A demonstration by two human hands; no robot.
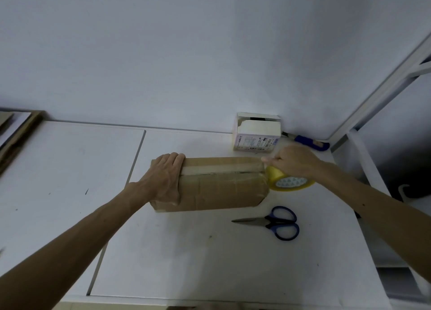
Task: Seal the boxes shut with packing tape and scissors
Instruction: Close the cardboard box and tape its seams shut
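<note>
The head-worn wide-angle view looks forward and down, close over the table [198, 263] toward the wall [186, 53].

Under my left hand [164, 181] the box [221, 190] is matt brown cardboard, creased. The tape roll [277, 178] I hold looks glossy, translucent yellow plastic. The scissors [270, 222] have dull metal blades, blue plastic handles.

A plain white wall [186, 53] fills the upper half of the view, dimly and evenly lit, with a bluish cast. Below it runs a white tabletop [198, 263] made of two panels with a narrow seam [139, 146] between them. At the right, a white metal frame [384, 88] slants up beside the wall. Flat cardboard sheets [16, 142] lie at the tabletop's far left edge.
</note>
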